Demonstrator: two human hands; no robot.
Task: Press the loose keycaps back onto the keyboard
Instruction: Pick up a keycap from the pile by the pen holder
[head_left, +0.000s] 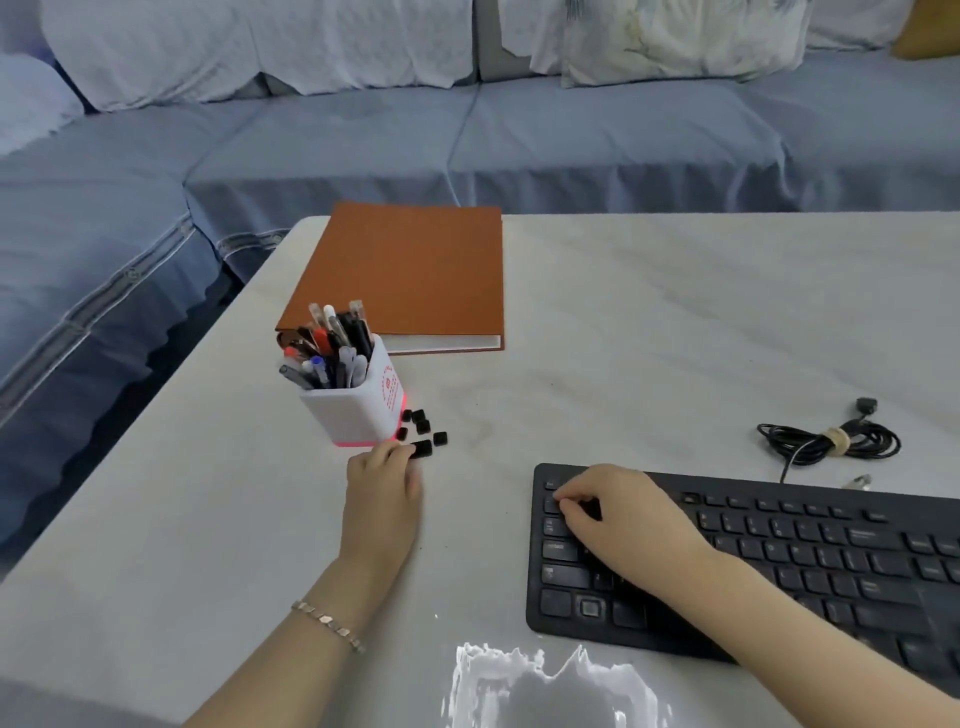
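Pickup step: left hand (384, 483) touches nearest of small black loose keycaps (423, 428) beside white square pen holder (358, 410) on pale table (623, 338), pinch unclear; right hand (618, 512), fingers bent, presses flat black keyboard (779, 551), left end, grasp unclear. Next, likely: seat cap squarely on bare socket

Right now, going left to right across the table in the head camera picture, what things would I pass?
White square pen holder full of pens → small loose black keycaps → right hand → coiled black cable. The orange notebook and black keyboard overlap these, so I left them out.
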